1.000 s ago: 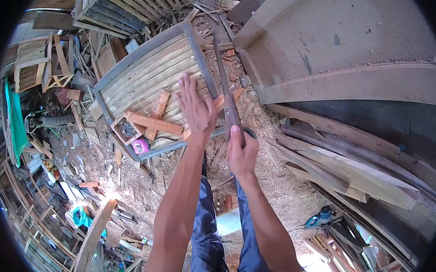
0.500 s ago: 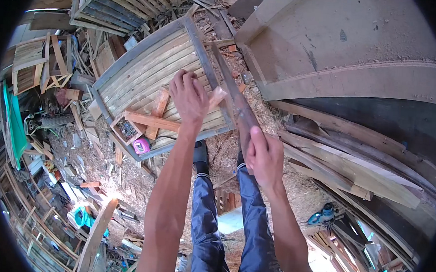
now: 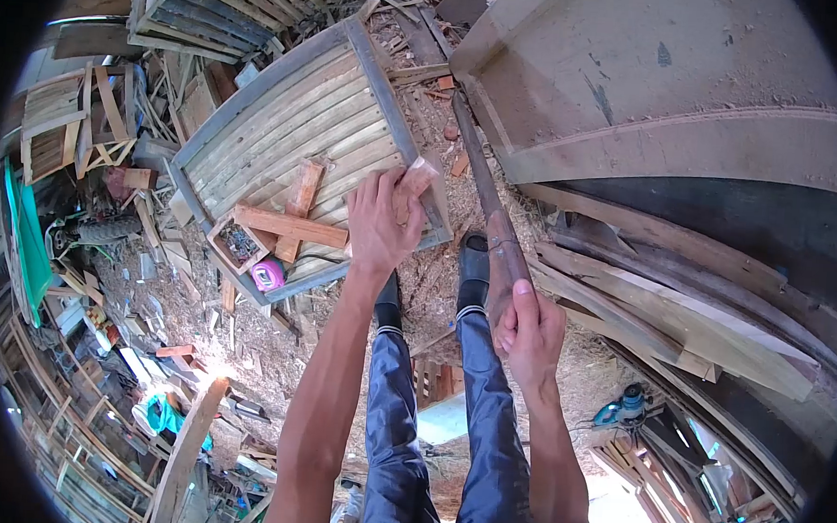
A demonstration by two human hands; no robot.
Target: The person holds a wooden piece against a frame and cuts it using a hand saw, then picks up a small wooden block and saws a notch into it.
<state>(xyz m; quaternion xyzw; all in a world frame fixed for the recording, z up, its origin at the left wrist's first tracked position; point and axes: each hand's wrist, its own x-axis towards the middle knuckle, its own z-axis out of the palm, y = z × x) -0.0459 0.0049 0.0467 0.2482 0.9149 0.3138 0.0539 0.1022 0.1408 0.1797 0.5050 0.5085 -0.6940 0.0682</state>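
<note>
My right hand [image 3: 530, 341] is closed round the lower end of a long handsaw [image 3: 487, 187], thumb on top. Its dark, worn blade points up and away, to the right of the slatted wooden panel [image 3: 284, 127]. Over the panel's near right corner, my left hand [image 3: 380, 223] grips a short wood block [image 3: 417, 178], whose pale end sticks out past the fingers. Left of that hand, a reddish wood strip [image 3: 293, 226] lies across another short wood piece [image 3: 306, 187]. A small wooden box of nails [image 3: 239, 245] and a pink tape measure [image 3: 267, 274] sit at the panel's near left corner.
Long boards [image 3: 681, 318] are stacked on the right, below a large brown panel [image 3: 673, 95]. A blue-green power tool [image 3: 621, 407] lies at lower right. Slatted crates [image 3: 233, 10] stand at the back left. Sawdust and offcuts cover the floor around my feet.
The saw has swung right, away from the block, and its blade is now clear of the panel edge. My left hand has shifted right and down over the block.
</note>
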